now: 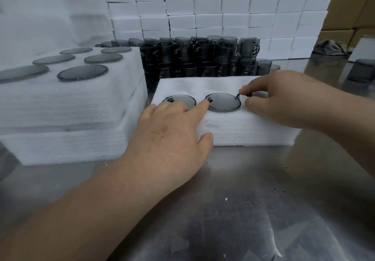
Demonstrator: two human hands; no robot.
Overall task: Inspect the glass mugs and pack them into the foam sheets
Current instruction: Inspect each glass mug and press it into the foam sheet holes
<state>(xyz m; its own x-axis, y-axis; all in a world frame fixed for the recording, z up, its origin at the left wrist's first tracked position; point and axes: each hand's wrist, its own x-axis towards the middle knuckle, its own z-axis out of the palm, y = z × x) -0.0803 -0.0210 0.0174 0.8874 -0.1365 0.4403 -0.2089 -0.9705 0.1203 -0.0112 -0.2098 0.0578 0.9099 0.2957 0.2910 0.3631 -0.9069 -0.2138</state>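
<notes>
A white foam sheet block (233,130) lies on the steel table in front of me. Two smoky glass mugs sit sunk in its holes, only their round ends showing: one at the left (183,100), one in the middle (224,102). My left hand (172,130) rests flat on the foam, its fingers straight and touching the left edge of the middle mug. My right hand (284,98) pinches a third mug (250,94) at the right, mostly hidden under its fingers. Several loose dark mugs (203,57) are stacked behind the foam.
A taller foam stack (71,108) at the left holds several mugs in its top. White foam boxes (203,7) form a wall behind. Cardboard cartons (345,17) and a grey rag (328,46) sit at the right. Bare steel table (233,210) lies near me.
</notes>
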